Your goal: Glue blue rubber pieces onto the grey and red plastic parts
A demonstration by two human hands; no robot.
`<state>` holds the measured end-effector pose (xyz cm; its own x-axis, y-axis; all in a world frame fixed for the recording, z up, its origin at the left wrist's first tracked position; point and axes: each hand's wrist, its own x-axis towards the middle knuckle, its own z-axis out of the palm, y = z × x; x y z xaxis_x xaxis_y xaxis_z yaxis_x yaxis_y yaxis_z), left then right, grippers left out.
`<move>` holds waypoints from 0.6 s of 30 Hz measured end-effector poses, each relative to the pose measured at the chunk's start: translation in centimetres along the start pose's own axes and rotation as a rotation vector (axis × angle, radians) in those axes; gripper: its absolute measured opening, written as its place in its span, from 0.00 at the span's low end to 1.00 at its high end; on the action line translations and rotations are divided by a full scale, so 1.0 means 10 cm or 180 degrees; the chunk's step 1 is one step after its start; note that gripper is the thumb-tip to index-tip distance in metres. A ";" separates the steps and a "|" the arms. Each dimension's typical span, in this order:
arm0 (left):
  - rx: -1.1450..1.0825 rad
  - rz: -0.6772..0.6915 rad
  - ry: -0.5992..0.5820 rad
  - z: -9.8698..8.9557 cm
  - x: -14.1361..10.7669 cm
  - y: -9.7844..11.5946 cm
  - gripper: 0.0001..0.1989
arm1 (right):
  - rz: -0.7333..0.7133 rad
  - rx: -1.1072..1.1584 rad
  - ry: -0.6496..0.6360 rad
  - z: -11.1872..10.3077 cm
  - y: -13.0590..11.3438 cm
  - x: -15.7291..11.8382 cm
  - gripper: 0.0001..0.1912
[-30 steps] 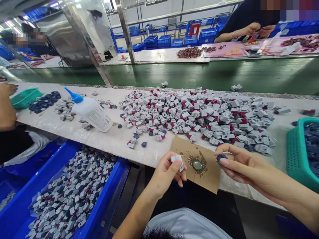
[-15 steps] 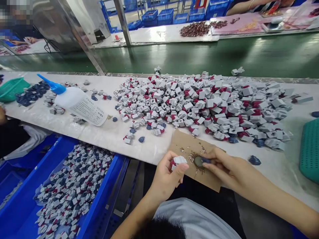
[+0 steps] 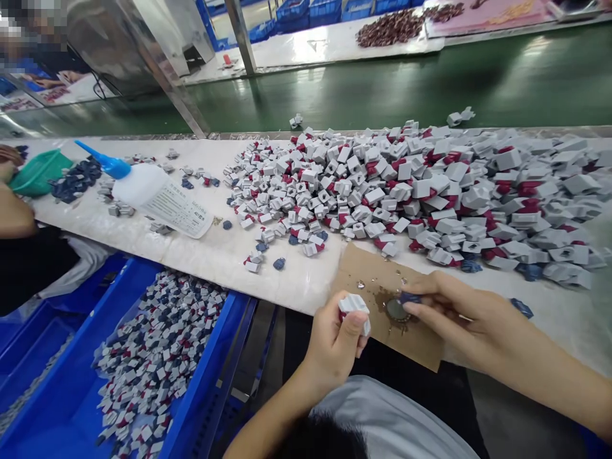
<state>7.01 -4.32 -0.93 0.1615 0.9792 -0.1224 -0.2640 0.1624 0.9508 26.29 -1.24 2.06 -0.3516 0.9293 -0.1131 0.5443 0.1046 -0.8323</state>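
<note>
My left hand (image 3: 335,338) is closed round a grey and red plastic piece (image 3: 354,308) near the cardboard's left edge. Between the fingertips of my right hand (image 3: 444,312) is a small dark blue piece (image 3: 409,298), just above a round dish (image 3: 398,310). The dish sits on brown cardboard (image 3: 363,271) with wet spots around it. Behind the cardboard spreads a large pile of grey and red pieces (image 3: 382,185), with a few dark blue ones at its front edge.
A white bottle with blue nozzle (image 3: 162,199) lies left on the table (image 3: 296,274). Beyond are a green basket (image 3: 41,172) and a person's arm (image 3: 14,210). A blue bin (image 3: 191,389) of pieces stands lower left. A green belt (image 3: 335,95) runs behind.
The view has shifted a little. My right hand has lifted the dark blue piece slightly from the dish's edge. My left hand still holds its grey and red piece.
</note>
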 end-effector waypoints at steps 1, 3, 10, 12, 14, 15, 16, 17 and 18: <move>0.0089 0.0110 0.0044 0.01 -0.01 -0.01 0.24 | 0.0075 0.0330 0.0126 0.01 -0.08 -0.03 0.18; 0.0189 0.0392 0.0127 0.04 -0.02 -0.04 0.22 | 0.0186 0.0926 0.0125 0.04 -0.24 -0.09 0.18; 0.0351 0.0954 0.0337 0.10 -0.05 -0.07 0.19 | 0.0531 0.1554 0.0212 0.28 -0.50 -0.21 0.16; 0.0495 0.0977 0.0362 0.10 -0.06 -0.07 0.19 | 0.0537 0.1544 0.0256 0.32 -0.52 -0.22 0.16; 0.0647 0.1014 0.0384 0.09 -0.06 -0.06 0.18 | 0.0458 0.1427 0.0160 0.31 -0.52 -0.22 0.15; 0.0736 0.1049 0.0398 0.09 -0.06 -0.06 0.18 | 0.0387 0.1334 0.0080 0.29 -0.52 -0.21 0.15; 0.0837 0.1094 0.0406 0.09 -0.06 -0.05 0.18 | 0.0305 0.1221 -0.0026 0.26 -0.51 -0.20 0.14; 0.0954 0.1152 0.0403 0.09 -0.05 -0.04 0.18 | 0.0229 0.1089 -0.0169 0.23 -0.51 -0.19 0.14; 0.1076 0.1222 0.0395 0.09 -0.05 -0.03 0.18 | 0.0170 0.0949 -0.0361 0.19 -0.50 -0.17 0.13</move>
<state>7.85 -4.93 -0.90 -0.0058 0.9709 0.2394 0.0429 -0.2389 0.9701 22.75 -4.03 5.36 -0.4203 0.8836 -0.2066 0.3229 -0.0671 -0.9441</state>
